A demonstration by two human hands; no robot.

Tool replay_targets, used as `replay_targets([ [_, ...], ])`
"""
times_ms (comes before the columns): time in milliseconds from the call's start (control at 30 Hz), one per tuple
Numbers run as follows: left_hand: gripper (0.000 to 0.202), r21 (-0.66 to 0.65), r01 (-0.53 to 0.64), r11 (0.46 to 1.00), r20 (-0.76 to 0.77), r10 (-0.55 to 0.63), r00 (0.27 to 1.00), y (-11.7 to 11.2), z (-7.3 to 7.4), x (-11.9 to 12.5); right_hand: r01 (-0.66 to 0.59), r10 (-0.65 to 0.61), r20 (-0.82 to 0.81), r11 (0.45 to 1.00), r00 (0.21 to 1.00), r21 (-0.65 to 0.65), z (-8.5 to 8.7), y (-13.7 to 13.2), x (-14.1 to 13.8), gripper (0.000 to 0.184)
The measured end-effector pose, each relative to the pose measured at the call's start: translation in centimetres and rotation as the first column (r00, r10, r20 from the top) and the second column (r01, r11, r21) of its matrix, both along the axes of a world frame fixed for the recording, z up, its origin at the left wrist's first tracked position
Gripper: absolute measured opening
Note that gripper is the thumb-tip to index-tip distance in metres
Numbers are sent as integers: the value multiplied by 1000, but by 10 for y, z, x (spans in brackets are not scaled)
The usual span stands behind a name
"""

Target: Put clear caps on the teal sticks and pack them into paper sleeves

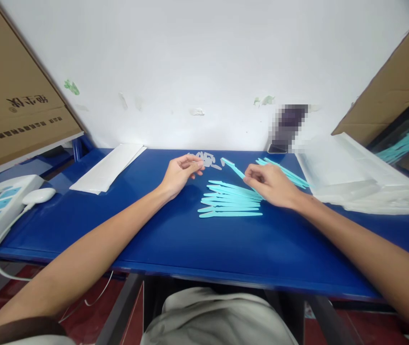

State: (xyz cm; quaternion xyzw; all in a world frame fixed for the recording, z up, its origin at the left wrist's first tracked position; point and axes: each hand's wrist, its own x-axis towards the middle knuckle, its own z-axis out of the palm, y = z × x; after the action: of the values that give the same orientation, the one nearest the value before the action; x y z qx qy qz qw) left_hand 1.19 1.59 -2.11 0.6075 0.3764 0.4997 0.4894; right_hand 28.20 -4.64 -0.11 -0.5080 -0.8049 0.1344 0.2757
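Observation:
My right hand pinches a turquoise eyebrow razor by its handle, the blade end pointing up and left. To its left, my left hand hovers over the table with thumb and forefinger together; whatever may be between the tips is too small to make out. Just behind those fingertips lies a little pile of translucent pieces, which look like blade covers. Below the hands a fanned row of turquoise eyebrow razors rests on the blue table. Another bunch of razors lies beyond my right hand, partly hidden by it.
White flat packets lie at left, near a power strip with a white charger and cable. Clear plastic bags are stacked at right. A pixelated phone-like object leans on the wall. Cardboard boxes flank the table.

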Motion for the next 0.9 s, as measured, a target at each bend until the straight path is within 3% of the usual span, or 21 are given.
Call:
replay_targets([
  [100,34,9,5,1000,39,-5,999,-1,-2,1,16,-16,-19,1000,1000,9,2,-3,-1,24],
  [200,34,30,-7,1000,20,6,1000,1,-5,2,-18,18,1,995,1000,98,3,-3,0,25],
  [300,32,54,-34,998,-54,37,998,2,-6,1,-21,18,20,988,1000,156,0,0,2,24],
  [367,27,159,-26,987,-184,56,981,1,-3,-2,6,-11,31,986,999,164,-3,3,4,23],
  [433,23,320,68,945,-399,70,914,-2,3,-8,27,-35,34,980,999,195,-4,5,5,23],
  [500,23,419,256,871,-628,75,775,-5,10,-14,68,-78,35,969,996,236,-4,6,5,23],
  [567,24,418,422,804,-773,70,630,-7,15,-20,125,-140,46,961,989,245,-2,6,4,24],
  [633,27,382,506,773,-833,52,551,-7,17,-23,160,-175,60,967,983,200,-1,5,4,24],
  [767,33,339,534,775,-842,-4,540,-4,16,-24,149,-153,40,984,987,94,0,5,4,24],
  [900,26,284,551,785,-822,-96,561,-3,16,-24,98,-105,53,988,993,120,-4,7,6,23],
])
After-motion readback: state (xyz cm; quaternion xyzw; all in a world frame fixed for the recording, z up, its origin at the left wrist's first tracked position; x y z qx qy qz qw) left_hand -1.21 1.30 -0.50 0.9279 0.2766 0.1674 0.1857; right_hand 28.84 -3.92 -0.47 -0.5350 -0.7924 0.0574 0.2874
